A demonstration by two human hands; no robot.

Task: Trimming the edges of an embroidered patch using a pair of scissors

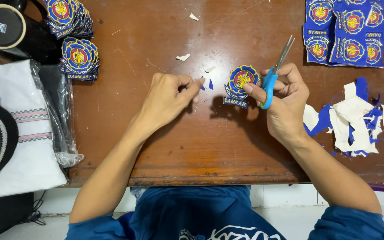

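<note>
My right hand [285, 104] holds blue-handled scissors [275, 71] with the blades pointing up and away, and its fingertips also pinch a round blue, yellow and red embroidered patch [242, 82] with a small label strip below it. My left hand [170, 95] hovers just left of the patch, its thumb and finger pinched on a tiny blue scrap [202, 82]. Both hands are over the brown wooden table [192, 146].
Two stacks of cut patches [78, 55] lie at the back left. An uncut sheet of patches [345, 31] lies at the back right. A heap of blue and white offcuts [356, 120] sits at the right. White folded cloth in plastic [27, 129] lies at the left edge.
</note>
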